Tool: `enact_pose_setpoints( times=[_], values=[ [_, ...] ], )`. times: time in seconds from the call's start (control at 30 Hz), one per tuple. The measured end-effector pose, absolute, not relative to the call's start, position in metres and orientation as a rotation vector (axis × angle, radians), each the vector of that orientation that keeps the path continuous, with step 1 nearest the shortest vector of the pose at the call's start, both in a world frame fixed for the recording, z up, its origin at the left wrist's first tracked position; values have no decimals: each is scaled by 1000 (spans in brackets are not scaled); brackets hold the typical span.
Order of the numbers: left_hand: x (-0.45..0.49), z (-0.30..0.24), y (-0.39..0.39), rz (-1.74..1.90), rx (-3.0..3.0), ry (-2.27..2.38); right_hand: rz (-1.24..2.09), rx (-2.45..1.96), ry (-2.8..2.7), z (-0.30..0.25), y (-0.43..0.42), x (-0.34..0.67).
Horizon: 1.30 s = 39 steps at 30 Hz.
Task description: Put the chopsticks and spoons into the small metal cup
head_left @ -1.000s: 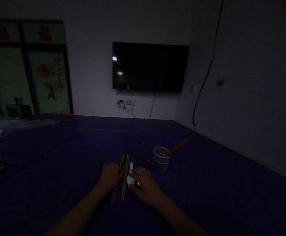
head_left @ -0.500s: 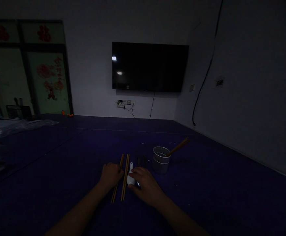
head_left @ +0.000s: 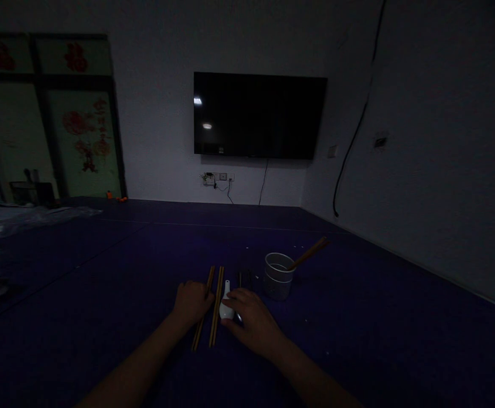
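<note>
On a dark purple floor mat (head_left: 103, 294) my left hand (head_left: 191, 302) rests with curled fingers on a pair of wooden chopsticks (head_left: 200, 326). A second pair of wooden chopsticks (head_left: 217, 294) lies just to its right. My right hand (head_left: 251, 318) lies palm down, its fingertips on a white ceramic spoon (head_left: 226, 306). Two dark utensils (head_left: 244, 279) lie just beyond the right hand. To the right stands a metal cup (head_left: 278, 275) with a wooden-handled utensil (head_left: 309, 254) leaning out of it.
A black television (head_left: 259, 115) hangs on the far wall above a power outlet (head_left: 217, 178). A door with red decorations (head_left: 85, 136) is at the left. Crumpled plastic sheeting (head_left: 26, 216) lies at the mat's far left. A white wall (head_left: 421, 170) runs along the right.
</note>
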<state>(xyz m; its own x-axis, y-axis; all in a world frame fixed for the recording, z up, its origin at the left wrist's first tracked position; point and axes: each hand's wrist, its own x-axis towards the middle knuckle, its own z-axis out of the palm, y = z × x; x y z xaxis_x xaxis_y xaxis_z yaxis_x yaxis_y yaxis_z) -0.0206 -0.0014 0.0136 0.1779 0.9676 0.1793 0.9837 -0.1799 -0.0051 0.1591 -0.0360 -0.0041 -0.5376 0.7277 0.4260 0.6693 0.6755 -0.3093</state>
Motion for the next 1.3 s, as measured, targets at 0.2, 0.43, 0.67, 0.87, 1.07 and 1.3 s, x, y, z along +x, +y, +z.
enact_pose_setpoints(
  times=[0.2, 0.43, 0.67, 0.87, 1.07, 1.3],
  values=[
    [-21, 15, -2, -204, -2308, -1935, 136, -1056, -2338, -7, -36, 160],
    [-20, 17, -3, -198, -2311, -1948, 125, -1044, -2330, -7, -38, 160],
    [-20, 17, -4, -177, -2289, -1941, 121, -1056, -2347, -6, -37, 160],
    [-20, 17, -4, -179, -2292, -1936, 108, -1076, -2364, -5, -36, 159],
    [-19, 19, -6, -170, -2302, -1943, 116, -1077, -2355, -4, -37, 159],
    [-18, 20, -6, -163, -2288, -1951, 140, -1078, -2366, -2, -38, 159]
  ],
)
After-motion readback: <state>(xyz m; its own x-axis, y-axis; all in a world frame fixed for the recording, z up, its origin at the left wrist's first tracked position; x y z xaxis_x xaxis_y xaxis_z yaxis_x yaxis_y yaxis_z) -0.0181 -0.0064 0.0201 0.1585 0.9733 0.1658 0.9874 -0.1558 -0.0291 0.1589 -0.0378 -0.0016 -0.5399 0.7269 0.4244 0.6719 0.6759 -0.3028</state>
